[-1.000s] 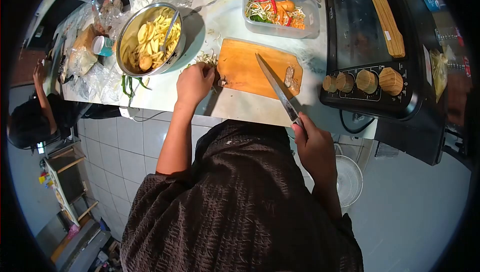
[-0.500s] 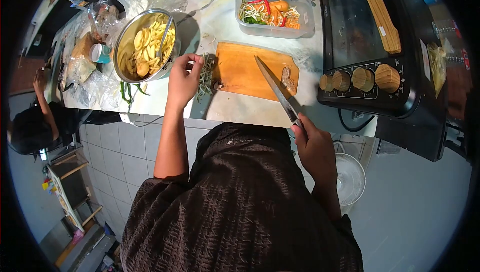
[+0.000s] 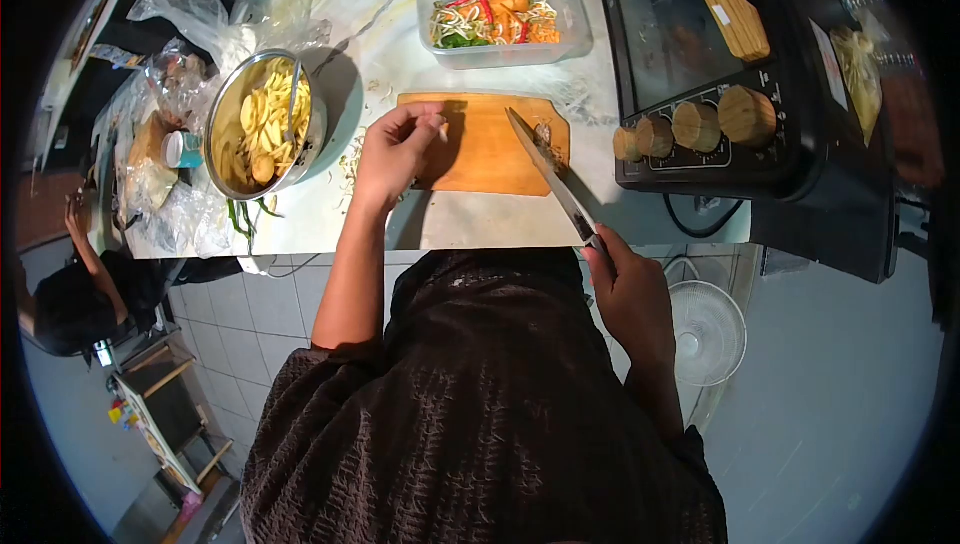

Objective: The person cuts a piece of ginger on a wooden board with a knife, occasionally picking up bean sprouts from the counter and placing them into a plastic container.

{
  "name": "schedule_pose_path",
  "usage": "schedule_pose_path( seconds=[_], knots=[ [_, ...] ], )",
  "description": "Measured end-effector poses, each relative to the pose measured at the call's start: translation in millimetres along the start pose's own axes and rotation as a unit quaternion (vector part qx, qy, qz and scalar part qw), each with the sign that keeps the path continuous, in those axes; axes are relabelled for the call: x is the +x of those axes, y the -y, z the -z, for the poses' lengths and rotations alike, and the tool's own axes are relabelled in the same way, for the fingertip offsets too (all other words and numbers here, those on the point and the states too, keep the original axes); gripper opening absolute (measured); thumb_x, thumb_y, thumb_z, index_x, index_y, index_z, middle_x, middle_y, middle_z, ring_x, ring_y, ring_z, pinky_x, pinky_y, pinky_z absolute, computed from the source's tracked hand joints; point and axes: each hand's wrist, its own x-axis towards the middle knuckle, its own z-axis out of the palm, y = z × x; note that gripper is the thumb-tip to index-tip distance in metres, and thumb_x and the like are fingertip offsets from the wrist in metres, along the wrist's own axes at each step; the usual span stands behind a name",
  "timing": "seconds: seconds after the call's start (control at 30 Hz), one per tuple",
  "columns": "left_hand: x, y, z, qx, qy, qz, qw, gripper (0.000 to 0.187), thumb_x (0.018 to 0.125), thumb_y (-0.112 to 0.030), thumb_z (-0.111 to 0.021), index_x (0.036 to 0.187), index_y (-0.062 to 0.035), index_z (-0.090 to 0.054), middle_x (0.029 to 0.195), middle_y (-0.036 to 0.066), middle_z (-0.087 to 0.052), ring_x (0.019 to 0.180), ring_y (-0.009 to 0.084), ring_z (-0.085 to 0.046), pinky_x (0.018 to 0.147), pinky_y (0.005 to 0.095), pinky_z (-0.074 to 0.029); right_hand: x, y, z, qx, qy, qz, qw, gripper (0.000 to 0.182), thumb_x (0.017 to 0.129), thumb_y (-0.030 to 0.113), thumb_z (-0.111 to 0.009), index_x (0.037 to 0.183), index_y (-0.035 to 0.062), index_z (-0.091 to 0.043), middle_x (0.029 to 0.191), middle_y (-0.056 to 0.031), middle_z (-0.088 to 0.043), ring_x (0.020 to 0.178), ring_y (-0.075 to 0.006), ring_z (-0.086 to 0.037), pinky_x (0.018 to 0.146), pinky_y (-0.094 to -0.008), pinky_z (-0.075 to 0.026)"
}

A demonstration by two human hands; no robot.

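Note:
My right hand [image 3: 632,284] is wrapped round the handle of a long kitchen knife [image 3: 545,169]. The blade slants up and left across the right part of a wooden cutting board [image 3: 470,159]. Beside the blade tip, a small brownish heap of scraps [image 3: 546,140] lies on the board. My left hand [image 3: 398,152] hovers over the board's left end, thumb and fingers pinched together. A small pale bit shows at the fingertips, too small to name. Thin pale shreds [image 3: 352,159] are scattered on the table left of the board, partly behind my left hand.
A metal bowl [image 3: 212,149] of sliced yellow pieces with a spoon stands left. Behind the board is a plastic container [image 3: 505,56] with sprouts, red chilies and greens. Green chilies [image 3: 240,219] lie near the front edge. A black oven [image 3: 700,159] stands right; plastic bags [image 3: 190,14] lie left. Another person [image 3: 80,294] is far left.
My left hand has moved right, from above the pale shreds to over the board's left end. The knife stays in my right hand at the board's right side. The camera view has shifted somewhat.

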Motion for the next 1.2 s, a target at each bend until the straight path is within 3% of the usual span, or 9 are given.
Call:
schedule_pose_path(
  seconds=[0.2,0.23,0.27,0.4,0.5,0.6,0.67,0.97,1.2],
  knots=[
    [9.6,14.3,-37.0,0.062,0.015,-0.05,0.997,0.02,0.094,-0.016,-0.072,0.103,0.001,-0.071,0.089,0.001,-0.071,0.078,0.0064,-0.061,0.072,0.0231,-0.05,-7.3,-6.3,1.9,0.02,-0.008,-0.031,0.999,0.037,0.101,0.028,-0.057,0.123,-0.0014,-0.062,0.088,-0.0241,-0.07,0.081,-0.042,-0.069,0.07,-0.0486,-0.053],
    [8.9,12.6,-44.2,0.097,0.003,-0.053,0.994,0.02,0.093,-0.017,-0.073,0.101,0.0014,-0.072,0.088,0.001,-0.071,0.077,0.0062,-0.061,0.073,0.0237,-0.05,-7.8,-11.8,-1.9,0.018,-0.027,-0.015,0.999,0.036,0.1,0.025,-0.06,0.124,-0.0006,-0.063,0.079,-0.0203,-0.068,0.07,-0.0356,-0.067,0.064,-0.0425,-0.051],
    [3.2,11.3,-53.4,0.111,-0.029,-0.083,0.99,0.017,0.093,-0.016,-0.072,0.095,0.0011,-0.072,0.083,0.005,-0.071,0.071,0.0115,-0.063,0.07,0.0274,-0.051,-8.6,-15.8,-4.7,0.016,-0.046,0.0,0.999,0.035,0.099,0.023,-0.062,0.125,0.0003,-0.064,0.071,-0.0165,-0.067,0.06,-0.0293,-0.066,0.057,-0.0364,-0.048],
    [-1.3,19.7,-62.4,0.291,-0.098,-0.248,0.919,0.011,0.089,-0.012,-0.072,0.09,-0.0007,-0.071,0.085,0.014,-0.066,0.078,0.0321,-0.063,0.072,0.0394,-0.05,-11.1,-20.7,-7.7,0.035,-0.049,0.007,0.998,0.034,0.099,0.022,-0.062,0.125,0.0004,-0.064,0.071,-0.0158,-0.067,0.06,-0.0278,-0.067,0.058,-0.0355,-0.049],
    [-5.0,25.4,-61.7,0.361,-0.125,-0.295,0.876,0.011,0.088,-0.012,-0.073,0.088,-0.0007,-0.071,0.09,0.014,-0.065,0.087,0.0342,-0.06,0.078,0.0426,-0.047,-11.0,-18.4,-7.6,0.052,-0.037,0.0,0.998,0.034,0.099,0.023,-0.062,0.125,0.0007,-0.064,0.071,-0.0153,-0.067,0.061,-0.0267,-0.068,0.059,-0.0351,-0.049],
    [-6.0,26.4,-59.6,0.365,-0.097,-0.262,0.888,0.012,0.088,-0.013,-0.072,0.086,-0.0006,-0.071,0.09,0.015,-0.065,0.089,0.0355,-0.058,0.08,0.0443,-0.046,-10.3,-15.8,-6.6,0.049,-0.027,0.004,0.998,0.034,0.099,0.023,-0.061,0.125,0.0011,-0.064,0.071,-0.0146,-0.067,0.062,-0.0265,-0.068,0.059,-0.0351,-0.05],
    [-6.6,26.1,-60.5,0.37,-0.1,-0.258,0.887,0.014,0.089,-0.014,-0.072,0.085,-0.0003,-0.07,0.091,0.015,-0.065,0.088,0.0355,-0.058,0.08,0.0444,-0.046,-9.8,-10.7,-3.3,0.065,0.002,-0.003,0.998,0.036,0.099,0.027,-0.059,0.122,0.0,-0.063,0.092,-0.0242,-0.07,0.086,-0.0421,-0.069,0.072,-0.048,-0.054],
    [-3.0,31.3,-63.6,0.373,-0.094,-0.243,0.891,0.018,0.089,-0.017,-0.071,0.087,0.001,-0.07,0.092,0.016,-0.065,0.088,0.0355,-0.059,0.081,0.0449,-0.046,-6.0,-10.6,-8.9,-0.011,-0.018,0.029,0.999,0.034,0.099,0.024,-0.061,0.122,0.001,-0.064,0.08,-0.0229,-0.068,0.073,-0.0398,-0.069,0.065,-0.0419,-0.052],
    [-2.2,32.2,-63.4,0.367,-0.099,-0.242,0.893,0.017,0.089,-0.016,-0.071,0.086,0.0004,-0.071,0.091,0.015,-0.065,0.088,0.0355,-0.059,0.081,0.0444,-0.047,-1.9,-10.0,-7.8,-0.049,0.009,0.036,0.998,0.038,0.1,0.03,-0.057,0.123,0.0007,-0.062,0.082,-0.0236,-0.07,0.078,-0.0403,-0.069,0.07,-0.0476,-0.054]
  ],
)
